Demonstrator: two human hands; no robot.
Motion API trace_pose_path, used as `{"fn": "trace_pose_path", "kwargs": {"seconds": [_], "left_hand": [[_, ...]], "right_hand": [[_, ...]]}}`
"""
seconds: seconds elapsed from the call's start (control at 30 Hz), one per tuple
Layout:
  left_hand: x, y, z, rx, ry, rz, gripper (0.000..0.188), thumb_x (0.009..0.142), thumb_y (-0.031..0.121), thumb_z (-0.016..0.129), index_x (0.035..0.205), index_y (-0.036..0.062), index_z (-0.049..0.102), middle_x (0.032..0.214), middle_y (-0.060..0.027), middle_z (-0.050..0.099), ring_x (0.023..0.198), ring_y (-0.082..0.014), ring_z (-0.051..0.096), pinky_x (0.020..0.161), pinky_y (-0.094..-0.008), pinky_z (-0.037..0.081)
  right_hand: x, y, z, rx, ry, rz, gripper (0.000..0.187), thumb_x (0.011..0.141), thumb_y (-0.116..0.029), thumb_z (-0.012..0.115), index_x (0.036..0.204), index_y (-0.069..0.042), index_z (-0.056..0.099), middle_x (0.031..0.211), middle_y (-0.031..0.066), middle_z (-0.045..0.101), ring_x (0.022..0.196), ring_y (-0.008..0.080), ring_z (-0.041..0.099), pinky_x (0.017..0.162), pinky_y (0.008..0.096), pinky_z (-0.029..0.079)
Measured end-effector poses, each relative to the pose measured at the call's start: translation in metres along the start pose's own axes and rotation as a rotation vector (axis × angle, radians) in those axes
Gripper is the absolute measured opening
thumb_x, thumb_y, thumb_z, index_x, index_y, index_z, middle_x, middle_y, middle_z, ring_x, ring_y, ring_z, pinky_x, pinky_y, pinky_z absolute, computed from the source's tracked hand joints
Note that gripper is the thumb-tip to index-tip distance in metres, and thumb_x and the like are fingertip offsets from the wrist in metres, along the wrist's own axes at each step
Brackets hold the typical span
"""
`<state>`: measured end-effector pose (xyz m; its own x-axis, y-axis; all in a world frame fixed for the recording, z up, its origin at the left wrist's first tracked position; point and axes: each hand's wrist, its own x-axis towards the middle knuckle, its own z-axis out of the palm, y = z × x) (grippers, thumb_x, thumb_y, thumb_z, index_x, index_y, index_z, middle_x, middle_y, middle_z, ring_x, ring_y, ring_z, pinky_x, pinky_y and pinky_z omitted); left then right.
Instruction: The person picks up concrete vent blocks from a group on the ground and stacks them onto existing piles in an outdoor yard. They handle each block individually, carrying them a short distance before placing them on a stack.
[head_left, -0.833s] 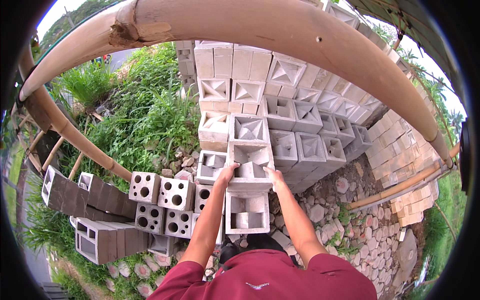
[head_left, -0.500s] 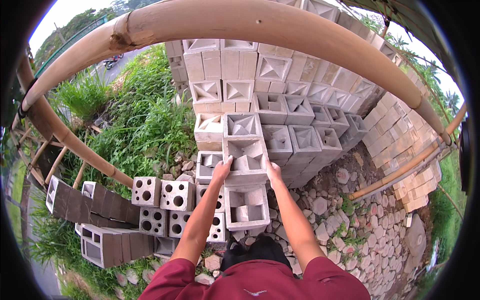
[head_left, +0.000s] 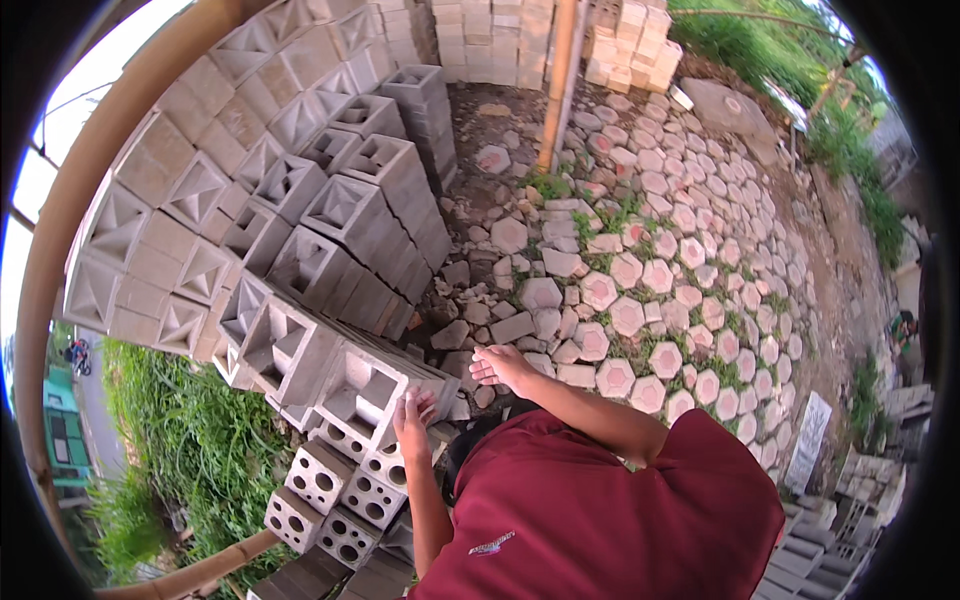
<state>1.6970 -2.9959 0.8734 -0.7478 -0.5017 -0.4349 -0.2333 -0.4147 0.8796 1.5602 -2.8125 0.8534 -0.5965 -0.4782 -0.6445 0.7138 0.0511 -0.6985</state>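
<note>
My left hand is open, its fingers loosely spread in front of the nearest concrete vent block. Whether the fingertips touch that block I cannot tell. My right hand is empty and held up over the rubble, fingers stretched toward the left. Behind the nearest block, a second grey vent block with slanted inner faces tops the same row. Below them are several pale blocks with round holes.
Vent blocks stand stacked in a tall wall at the left, with grey stacks beside it. Hexagonal pavers and broken stone cover the ground to the right. A bamboo post rises ahead, and a bamboo rail curves along the left.
Both hands have let go of the vent block they gripped at its sides. My view has swung right, toward the paved ground, and the block stays on the row.
</note>
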Motion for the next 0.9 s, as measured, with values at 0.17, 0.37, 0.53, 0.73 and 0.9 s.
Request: {"fn": "trace_pose_path", "kwargs": {"seconds": [0.17, 0.37, 0.53, 0.73, 0.9], "left_hand": [[-0.005, -0.042, 0.047, 0.298, -0.201, -0.215, 0.037, 0.095, 0.035, 0.048, 0.114, 0.0035, 0.055, 0.101, -0.0083, 0.065, 0.089, -0.0164, 0.062, 0.072, -0.0302, 0.048], [0.018, -0.053, 0.157, 0.383, -0.445, -0.266, 0.034, 0.094, 0.036, 0.051, 0.109, 0.0058, 0.058, 0.099, -0.0067, 0.066, 0.087, -0.0151, 0.061, 0.071, -0.0293, 0.047], [0.045, -0.059, 0.274, 0.519, -0.760, -0.156, 0.033, 0.094, 0.035, 0.052, 0.106, 0.0050, 0.059, 0.097, -0.0069, 0.066, 0.086, -0.0158, 0.062, 0.072, -0.0289, 0.048], [0.040, -0.072, 0.419, 0.184, -0.961, -0.615, 0.043, 0.096, 0.041, 0.040, 0.113, 0.0044, 0.055, 0.103, -0.0106, 0.064, 0.094, -0.0212, 0.060, 0.081, -0.0385, 0.048], [0.028, -0.124, 0.515, 0.464, -1.091, -0.594, 0.039, 0.094, 0.037, 0.045, 0.111, 0.0033, 0.055, 0.100, -0.0105, 0.066, 0.090, -0.0208, 0.062, 0.077, -0.0357, 0.049]], "right_hand": [[-0.055, 0.008, -0.077, 0.060, 0.104, -0.031, 0.048, 0.093, -0.046, 0.051, 0.106, -0.001, 0.056, 0.093, 0.0097, 0.066, 0.085, 0.0170, 0.064, 0.075, 0.0305, 0.051], [-0.104, 0.015, -0.183, -0.296, 0.496, -0.468, 0.043, 0.089, -0.040, 0.058, 0.094, 0.003, 0.059, 0.082, 0.0132, 0.067, 0.074, 0.0210, 0.064, 0.067, 0.0328, 0.050], [-0.146, 0.012, -0.245, -0.372, 0.815, -0.532, 0.040, 0.087, -0.034, 0.061, 0.096, 0.004, 0.058, 0.085, 0.0198, 0.065, 0.078, 0.0291, 0.065, 0.070, 0.0361, 0.051], [-0.179, 0.027, -0.307, -0.252, 1.136, -0.503, 0.040, 0.087, -0.036, 0.062, 0.097, 0.003, 0.061, 0.080, 0.0129, 0.065, 0.075, 0.0196, 0.062, 0.068, 0.0320, 0.049], [-0.177, 0.018, -0.380, -0.009, 1.220, -0.340, 0.034, 0.085, -0.033, 0.063, 0.091, 0.000, 0.063, 0.074, 0.0097, 0.064, 0.067, 0.0168, 0.060, 0.063, 0.0313, 0.048]]}}
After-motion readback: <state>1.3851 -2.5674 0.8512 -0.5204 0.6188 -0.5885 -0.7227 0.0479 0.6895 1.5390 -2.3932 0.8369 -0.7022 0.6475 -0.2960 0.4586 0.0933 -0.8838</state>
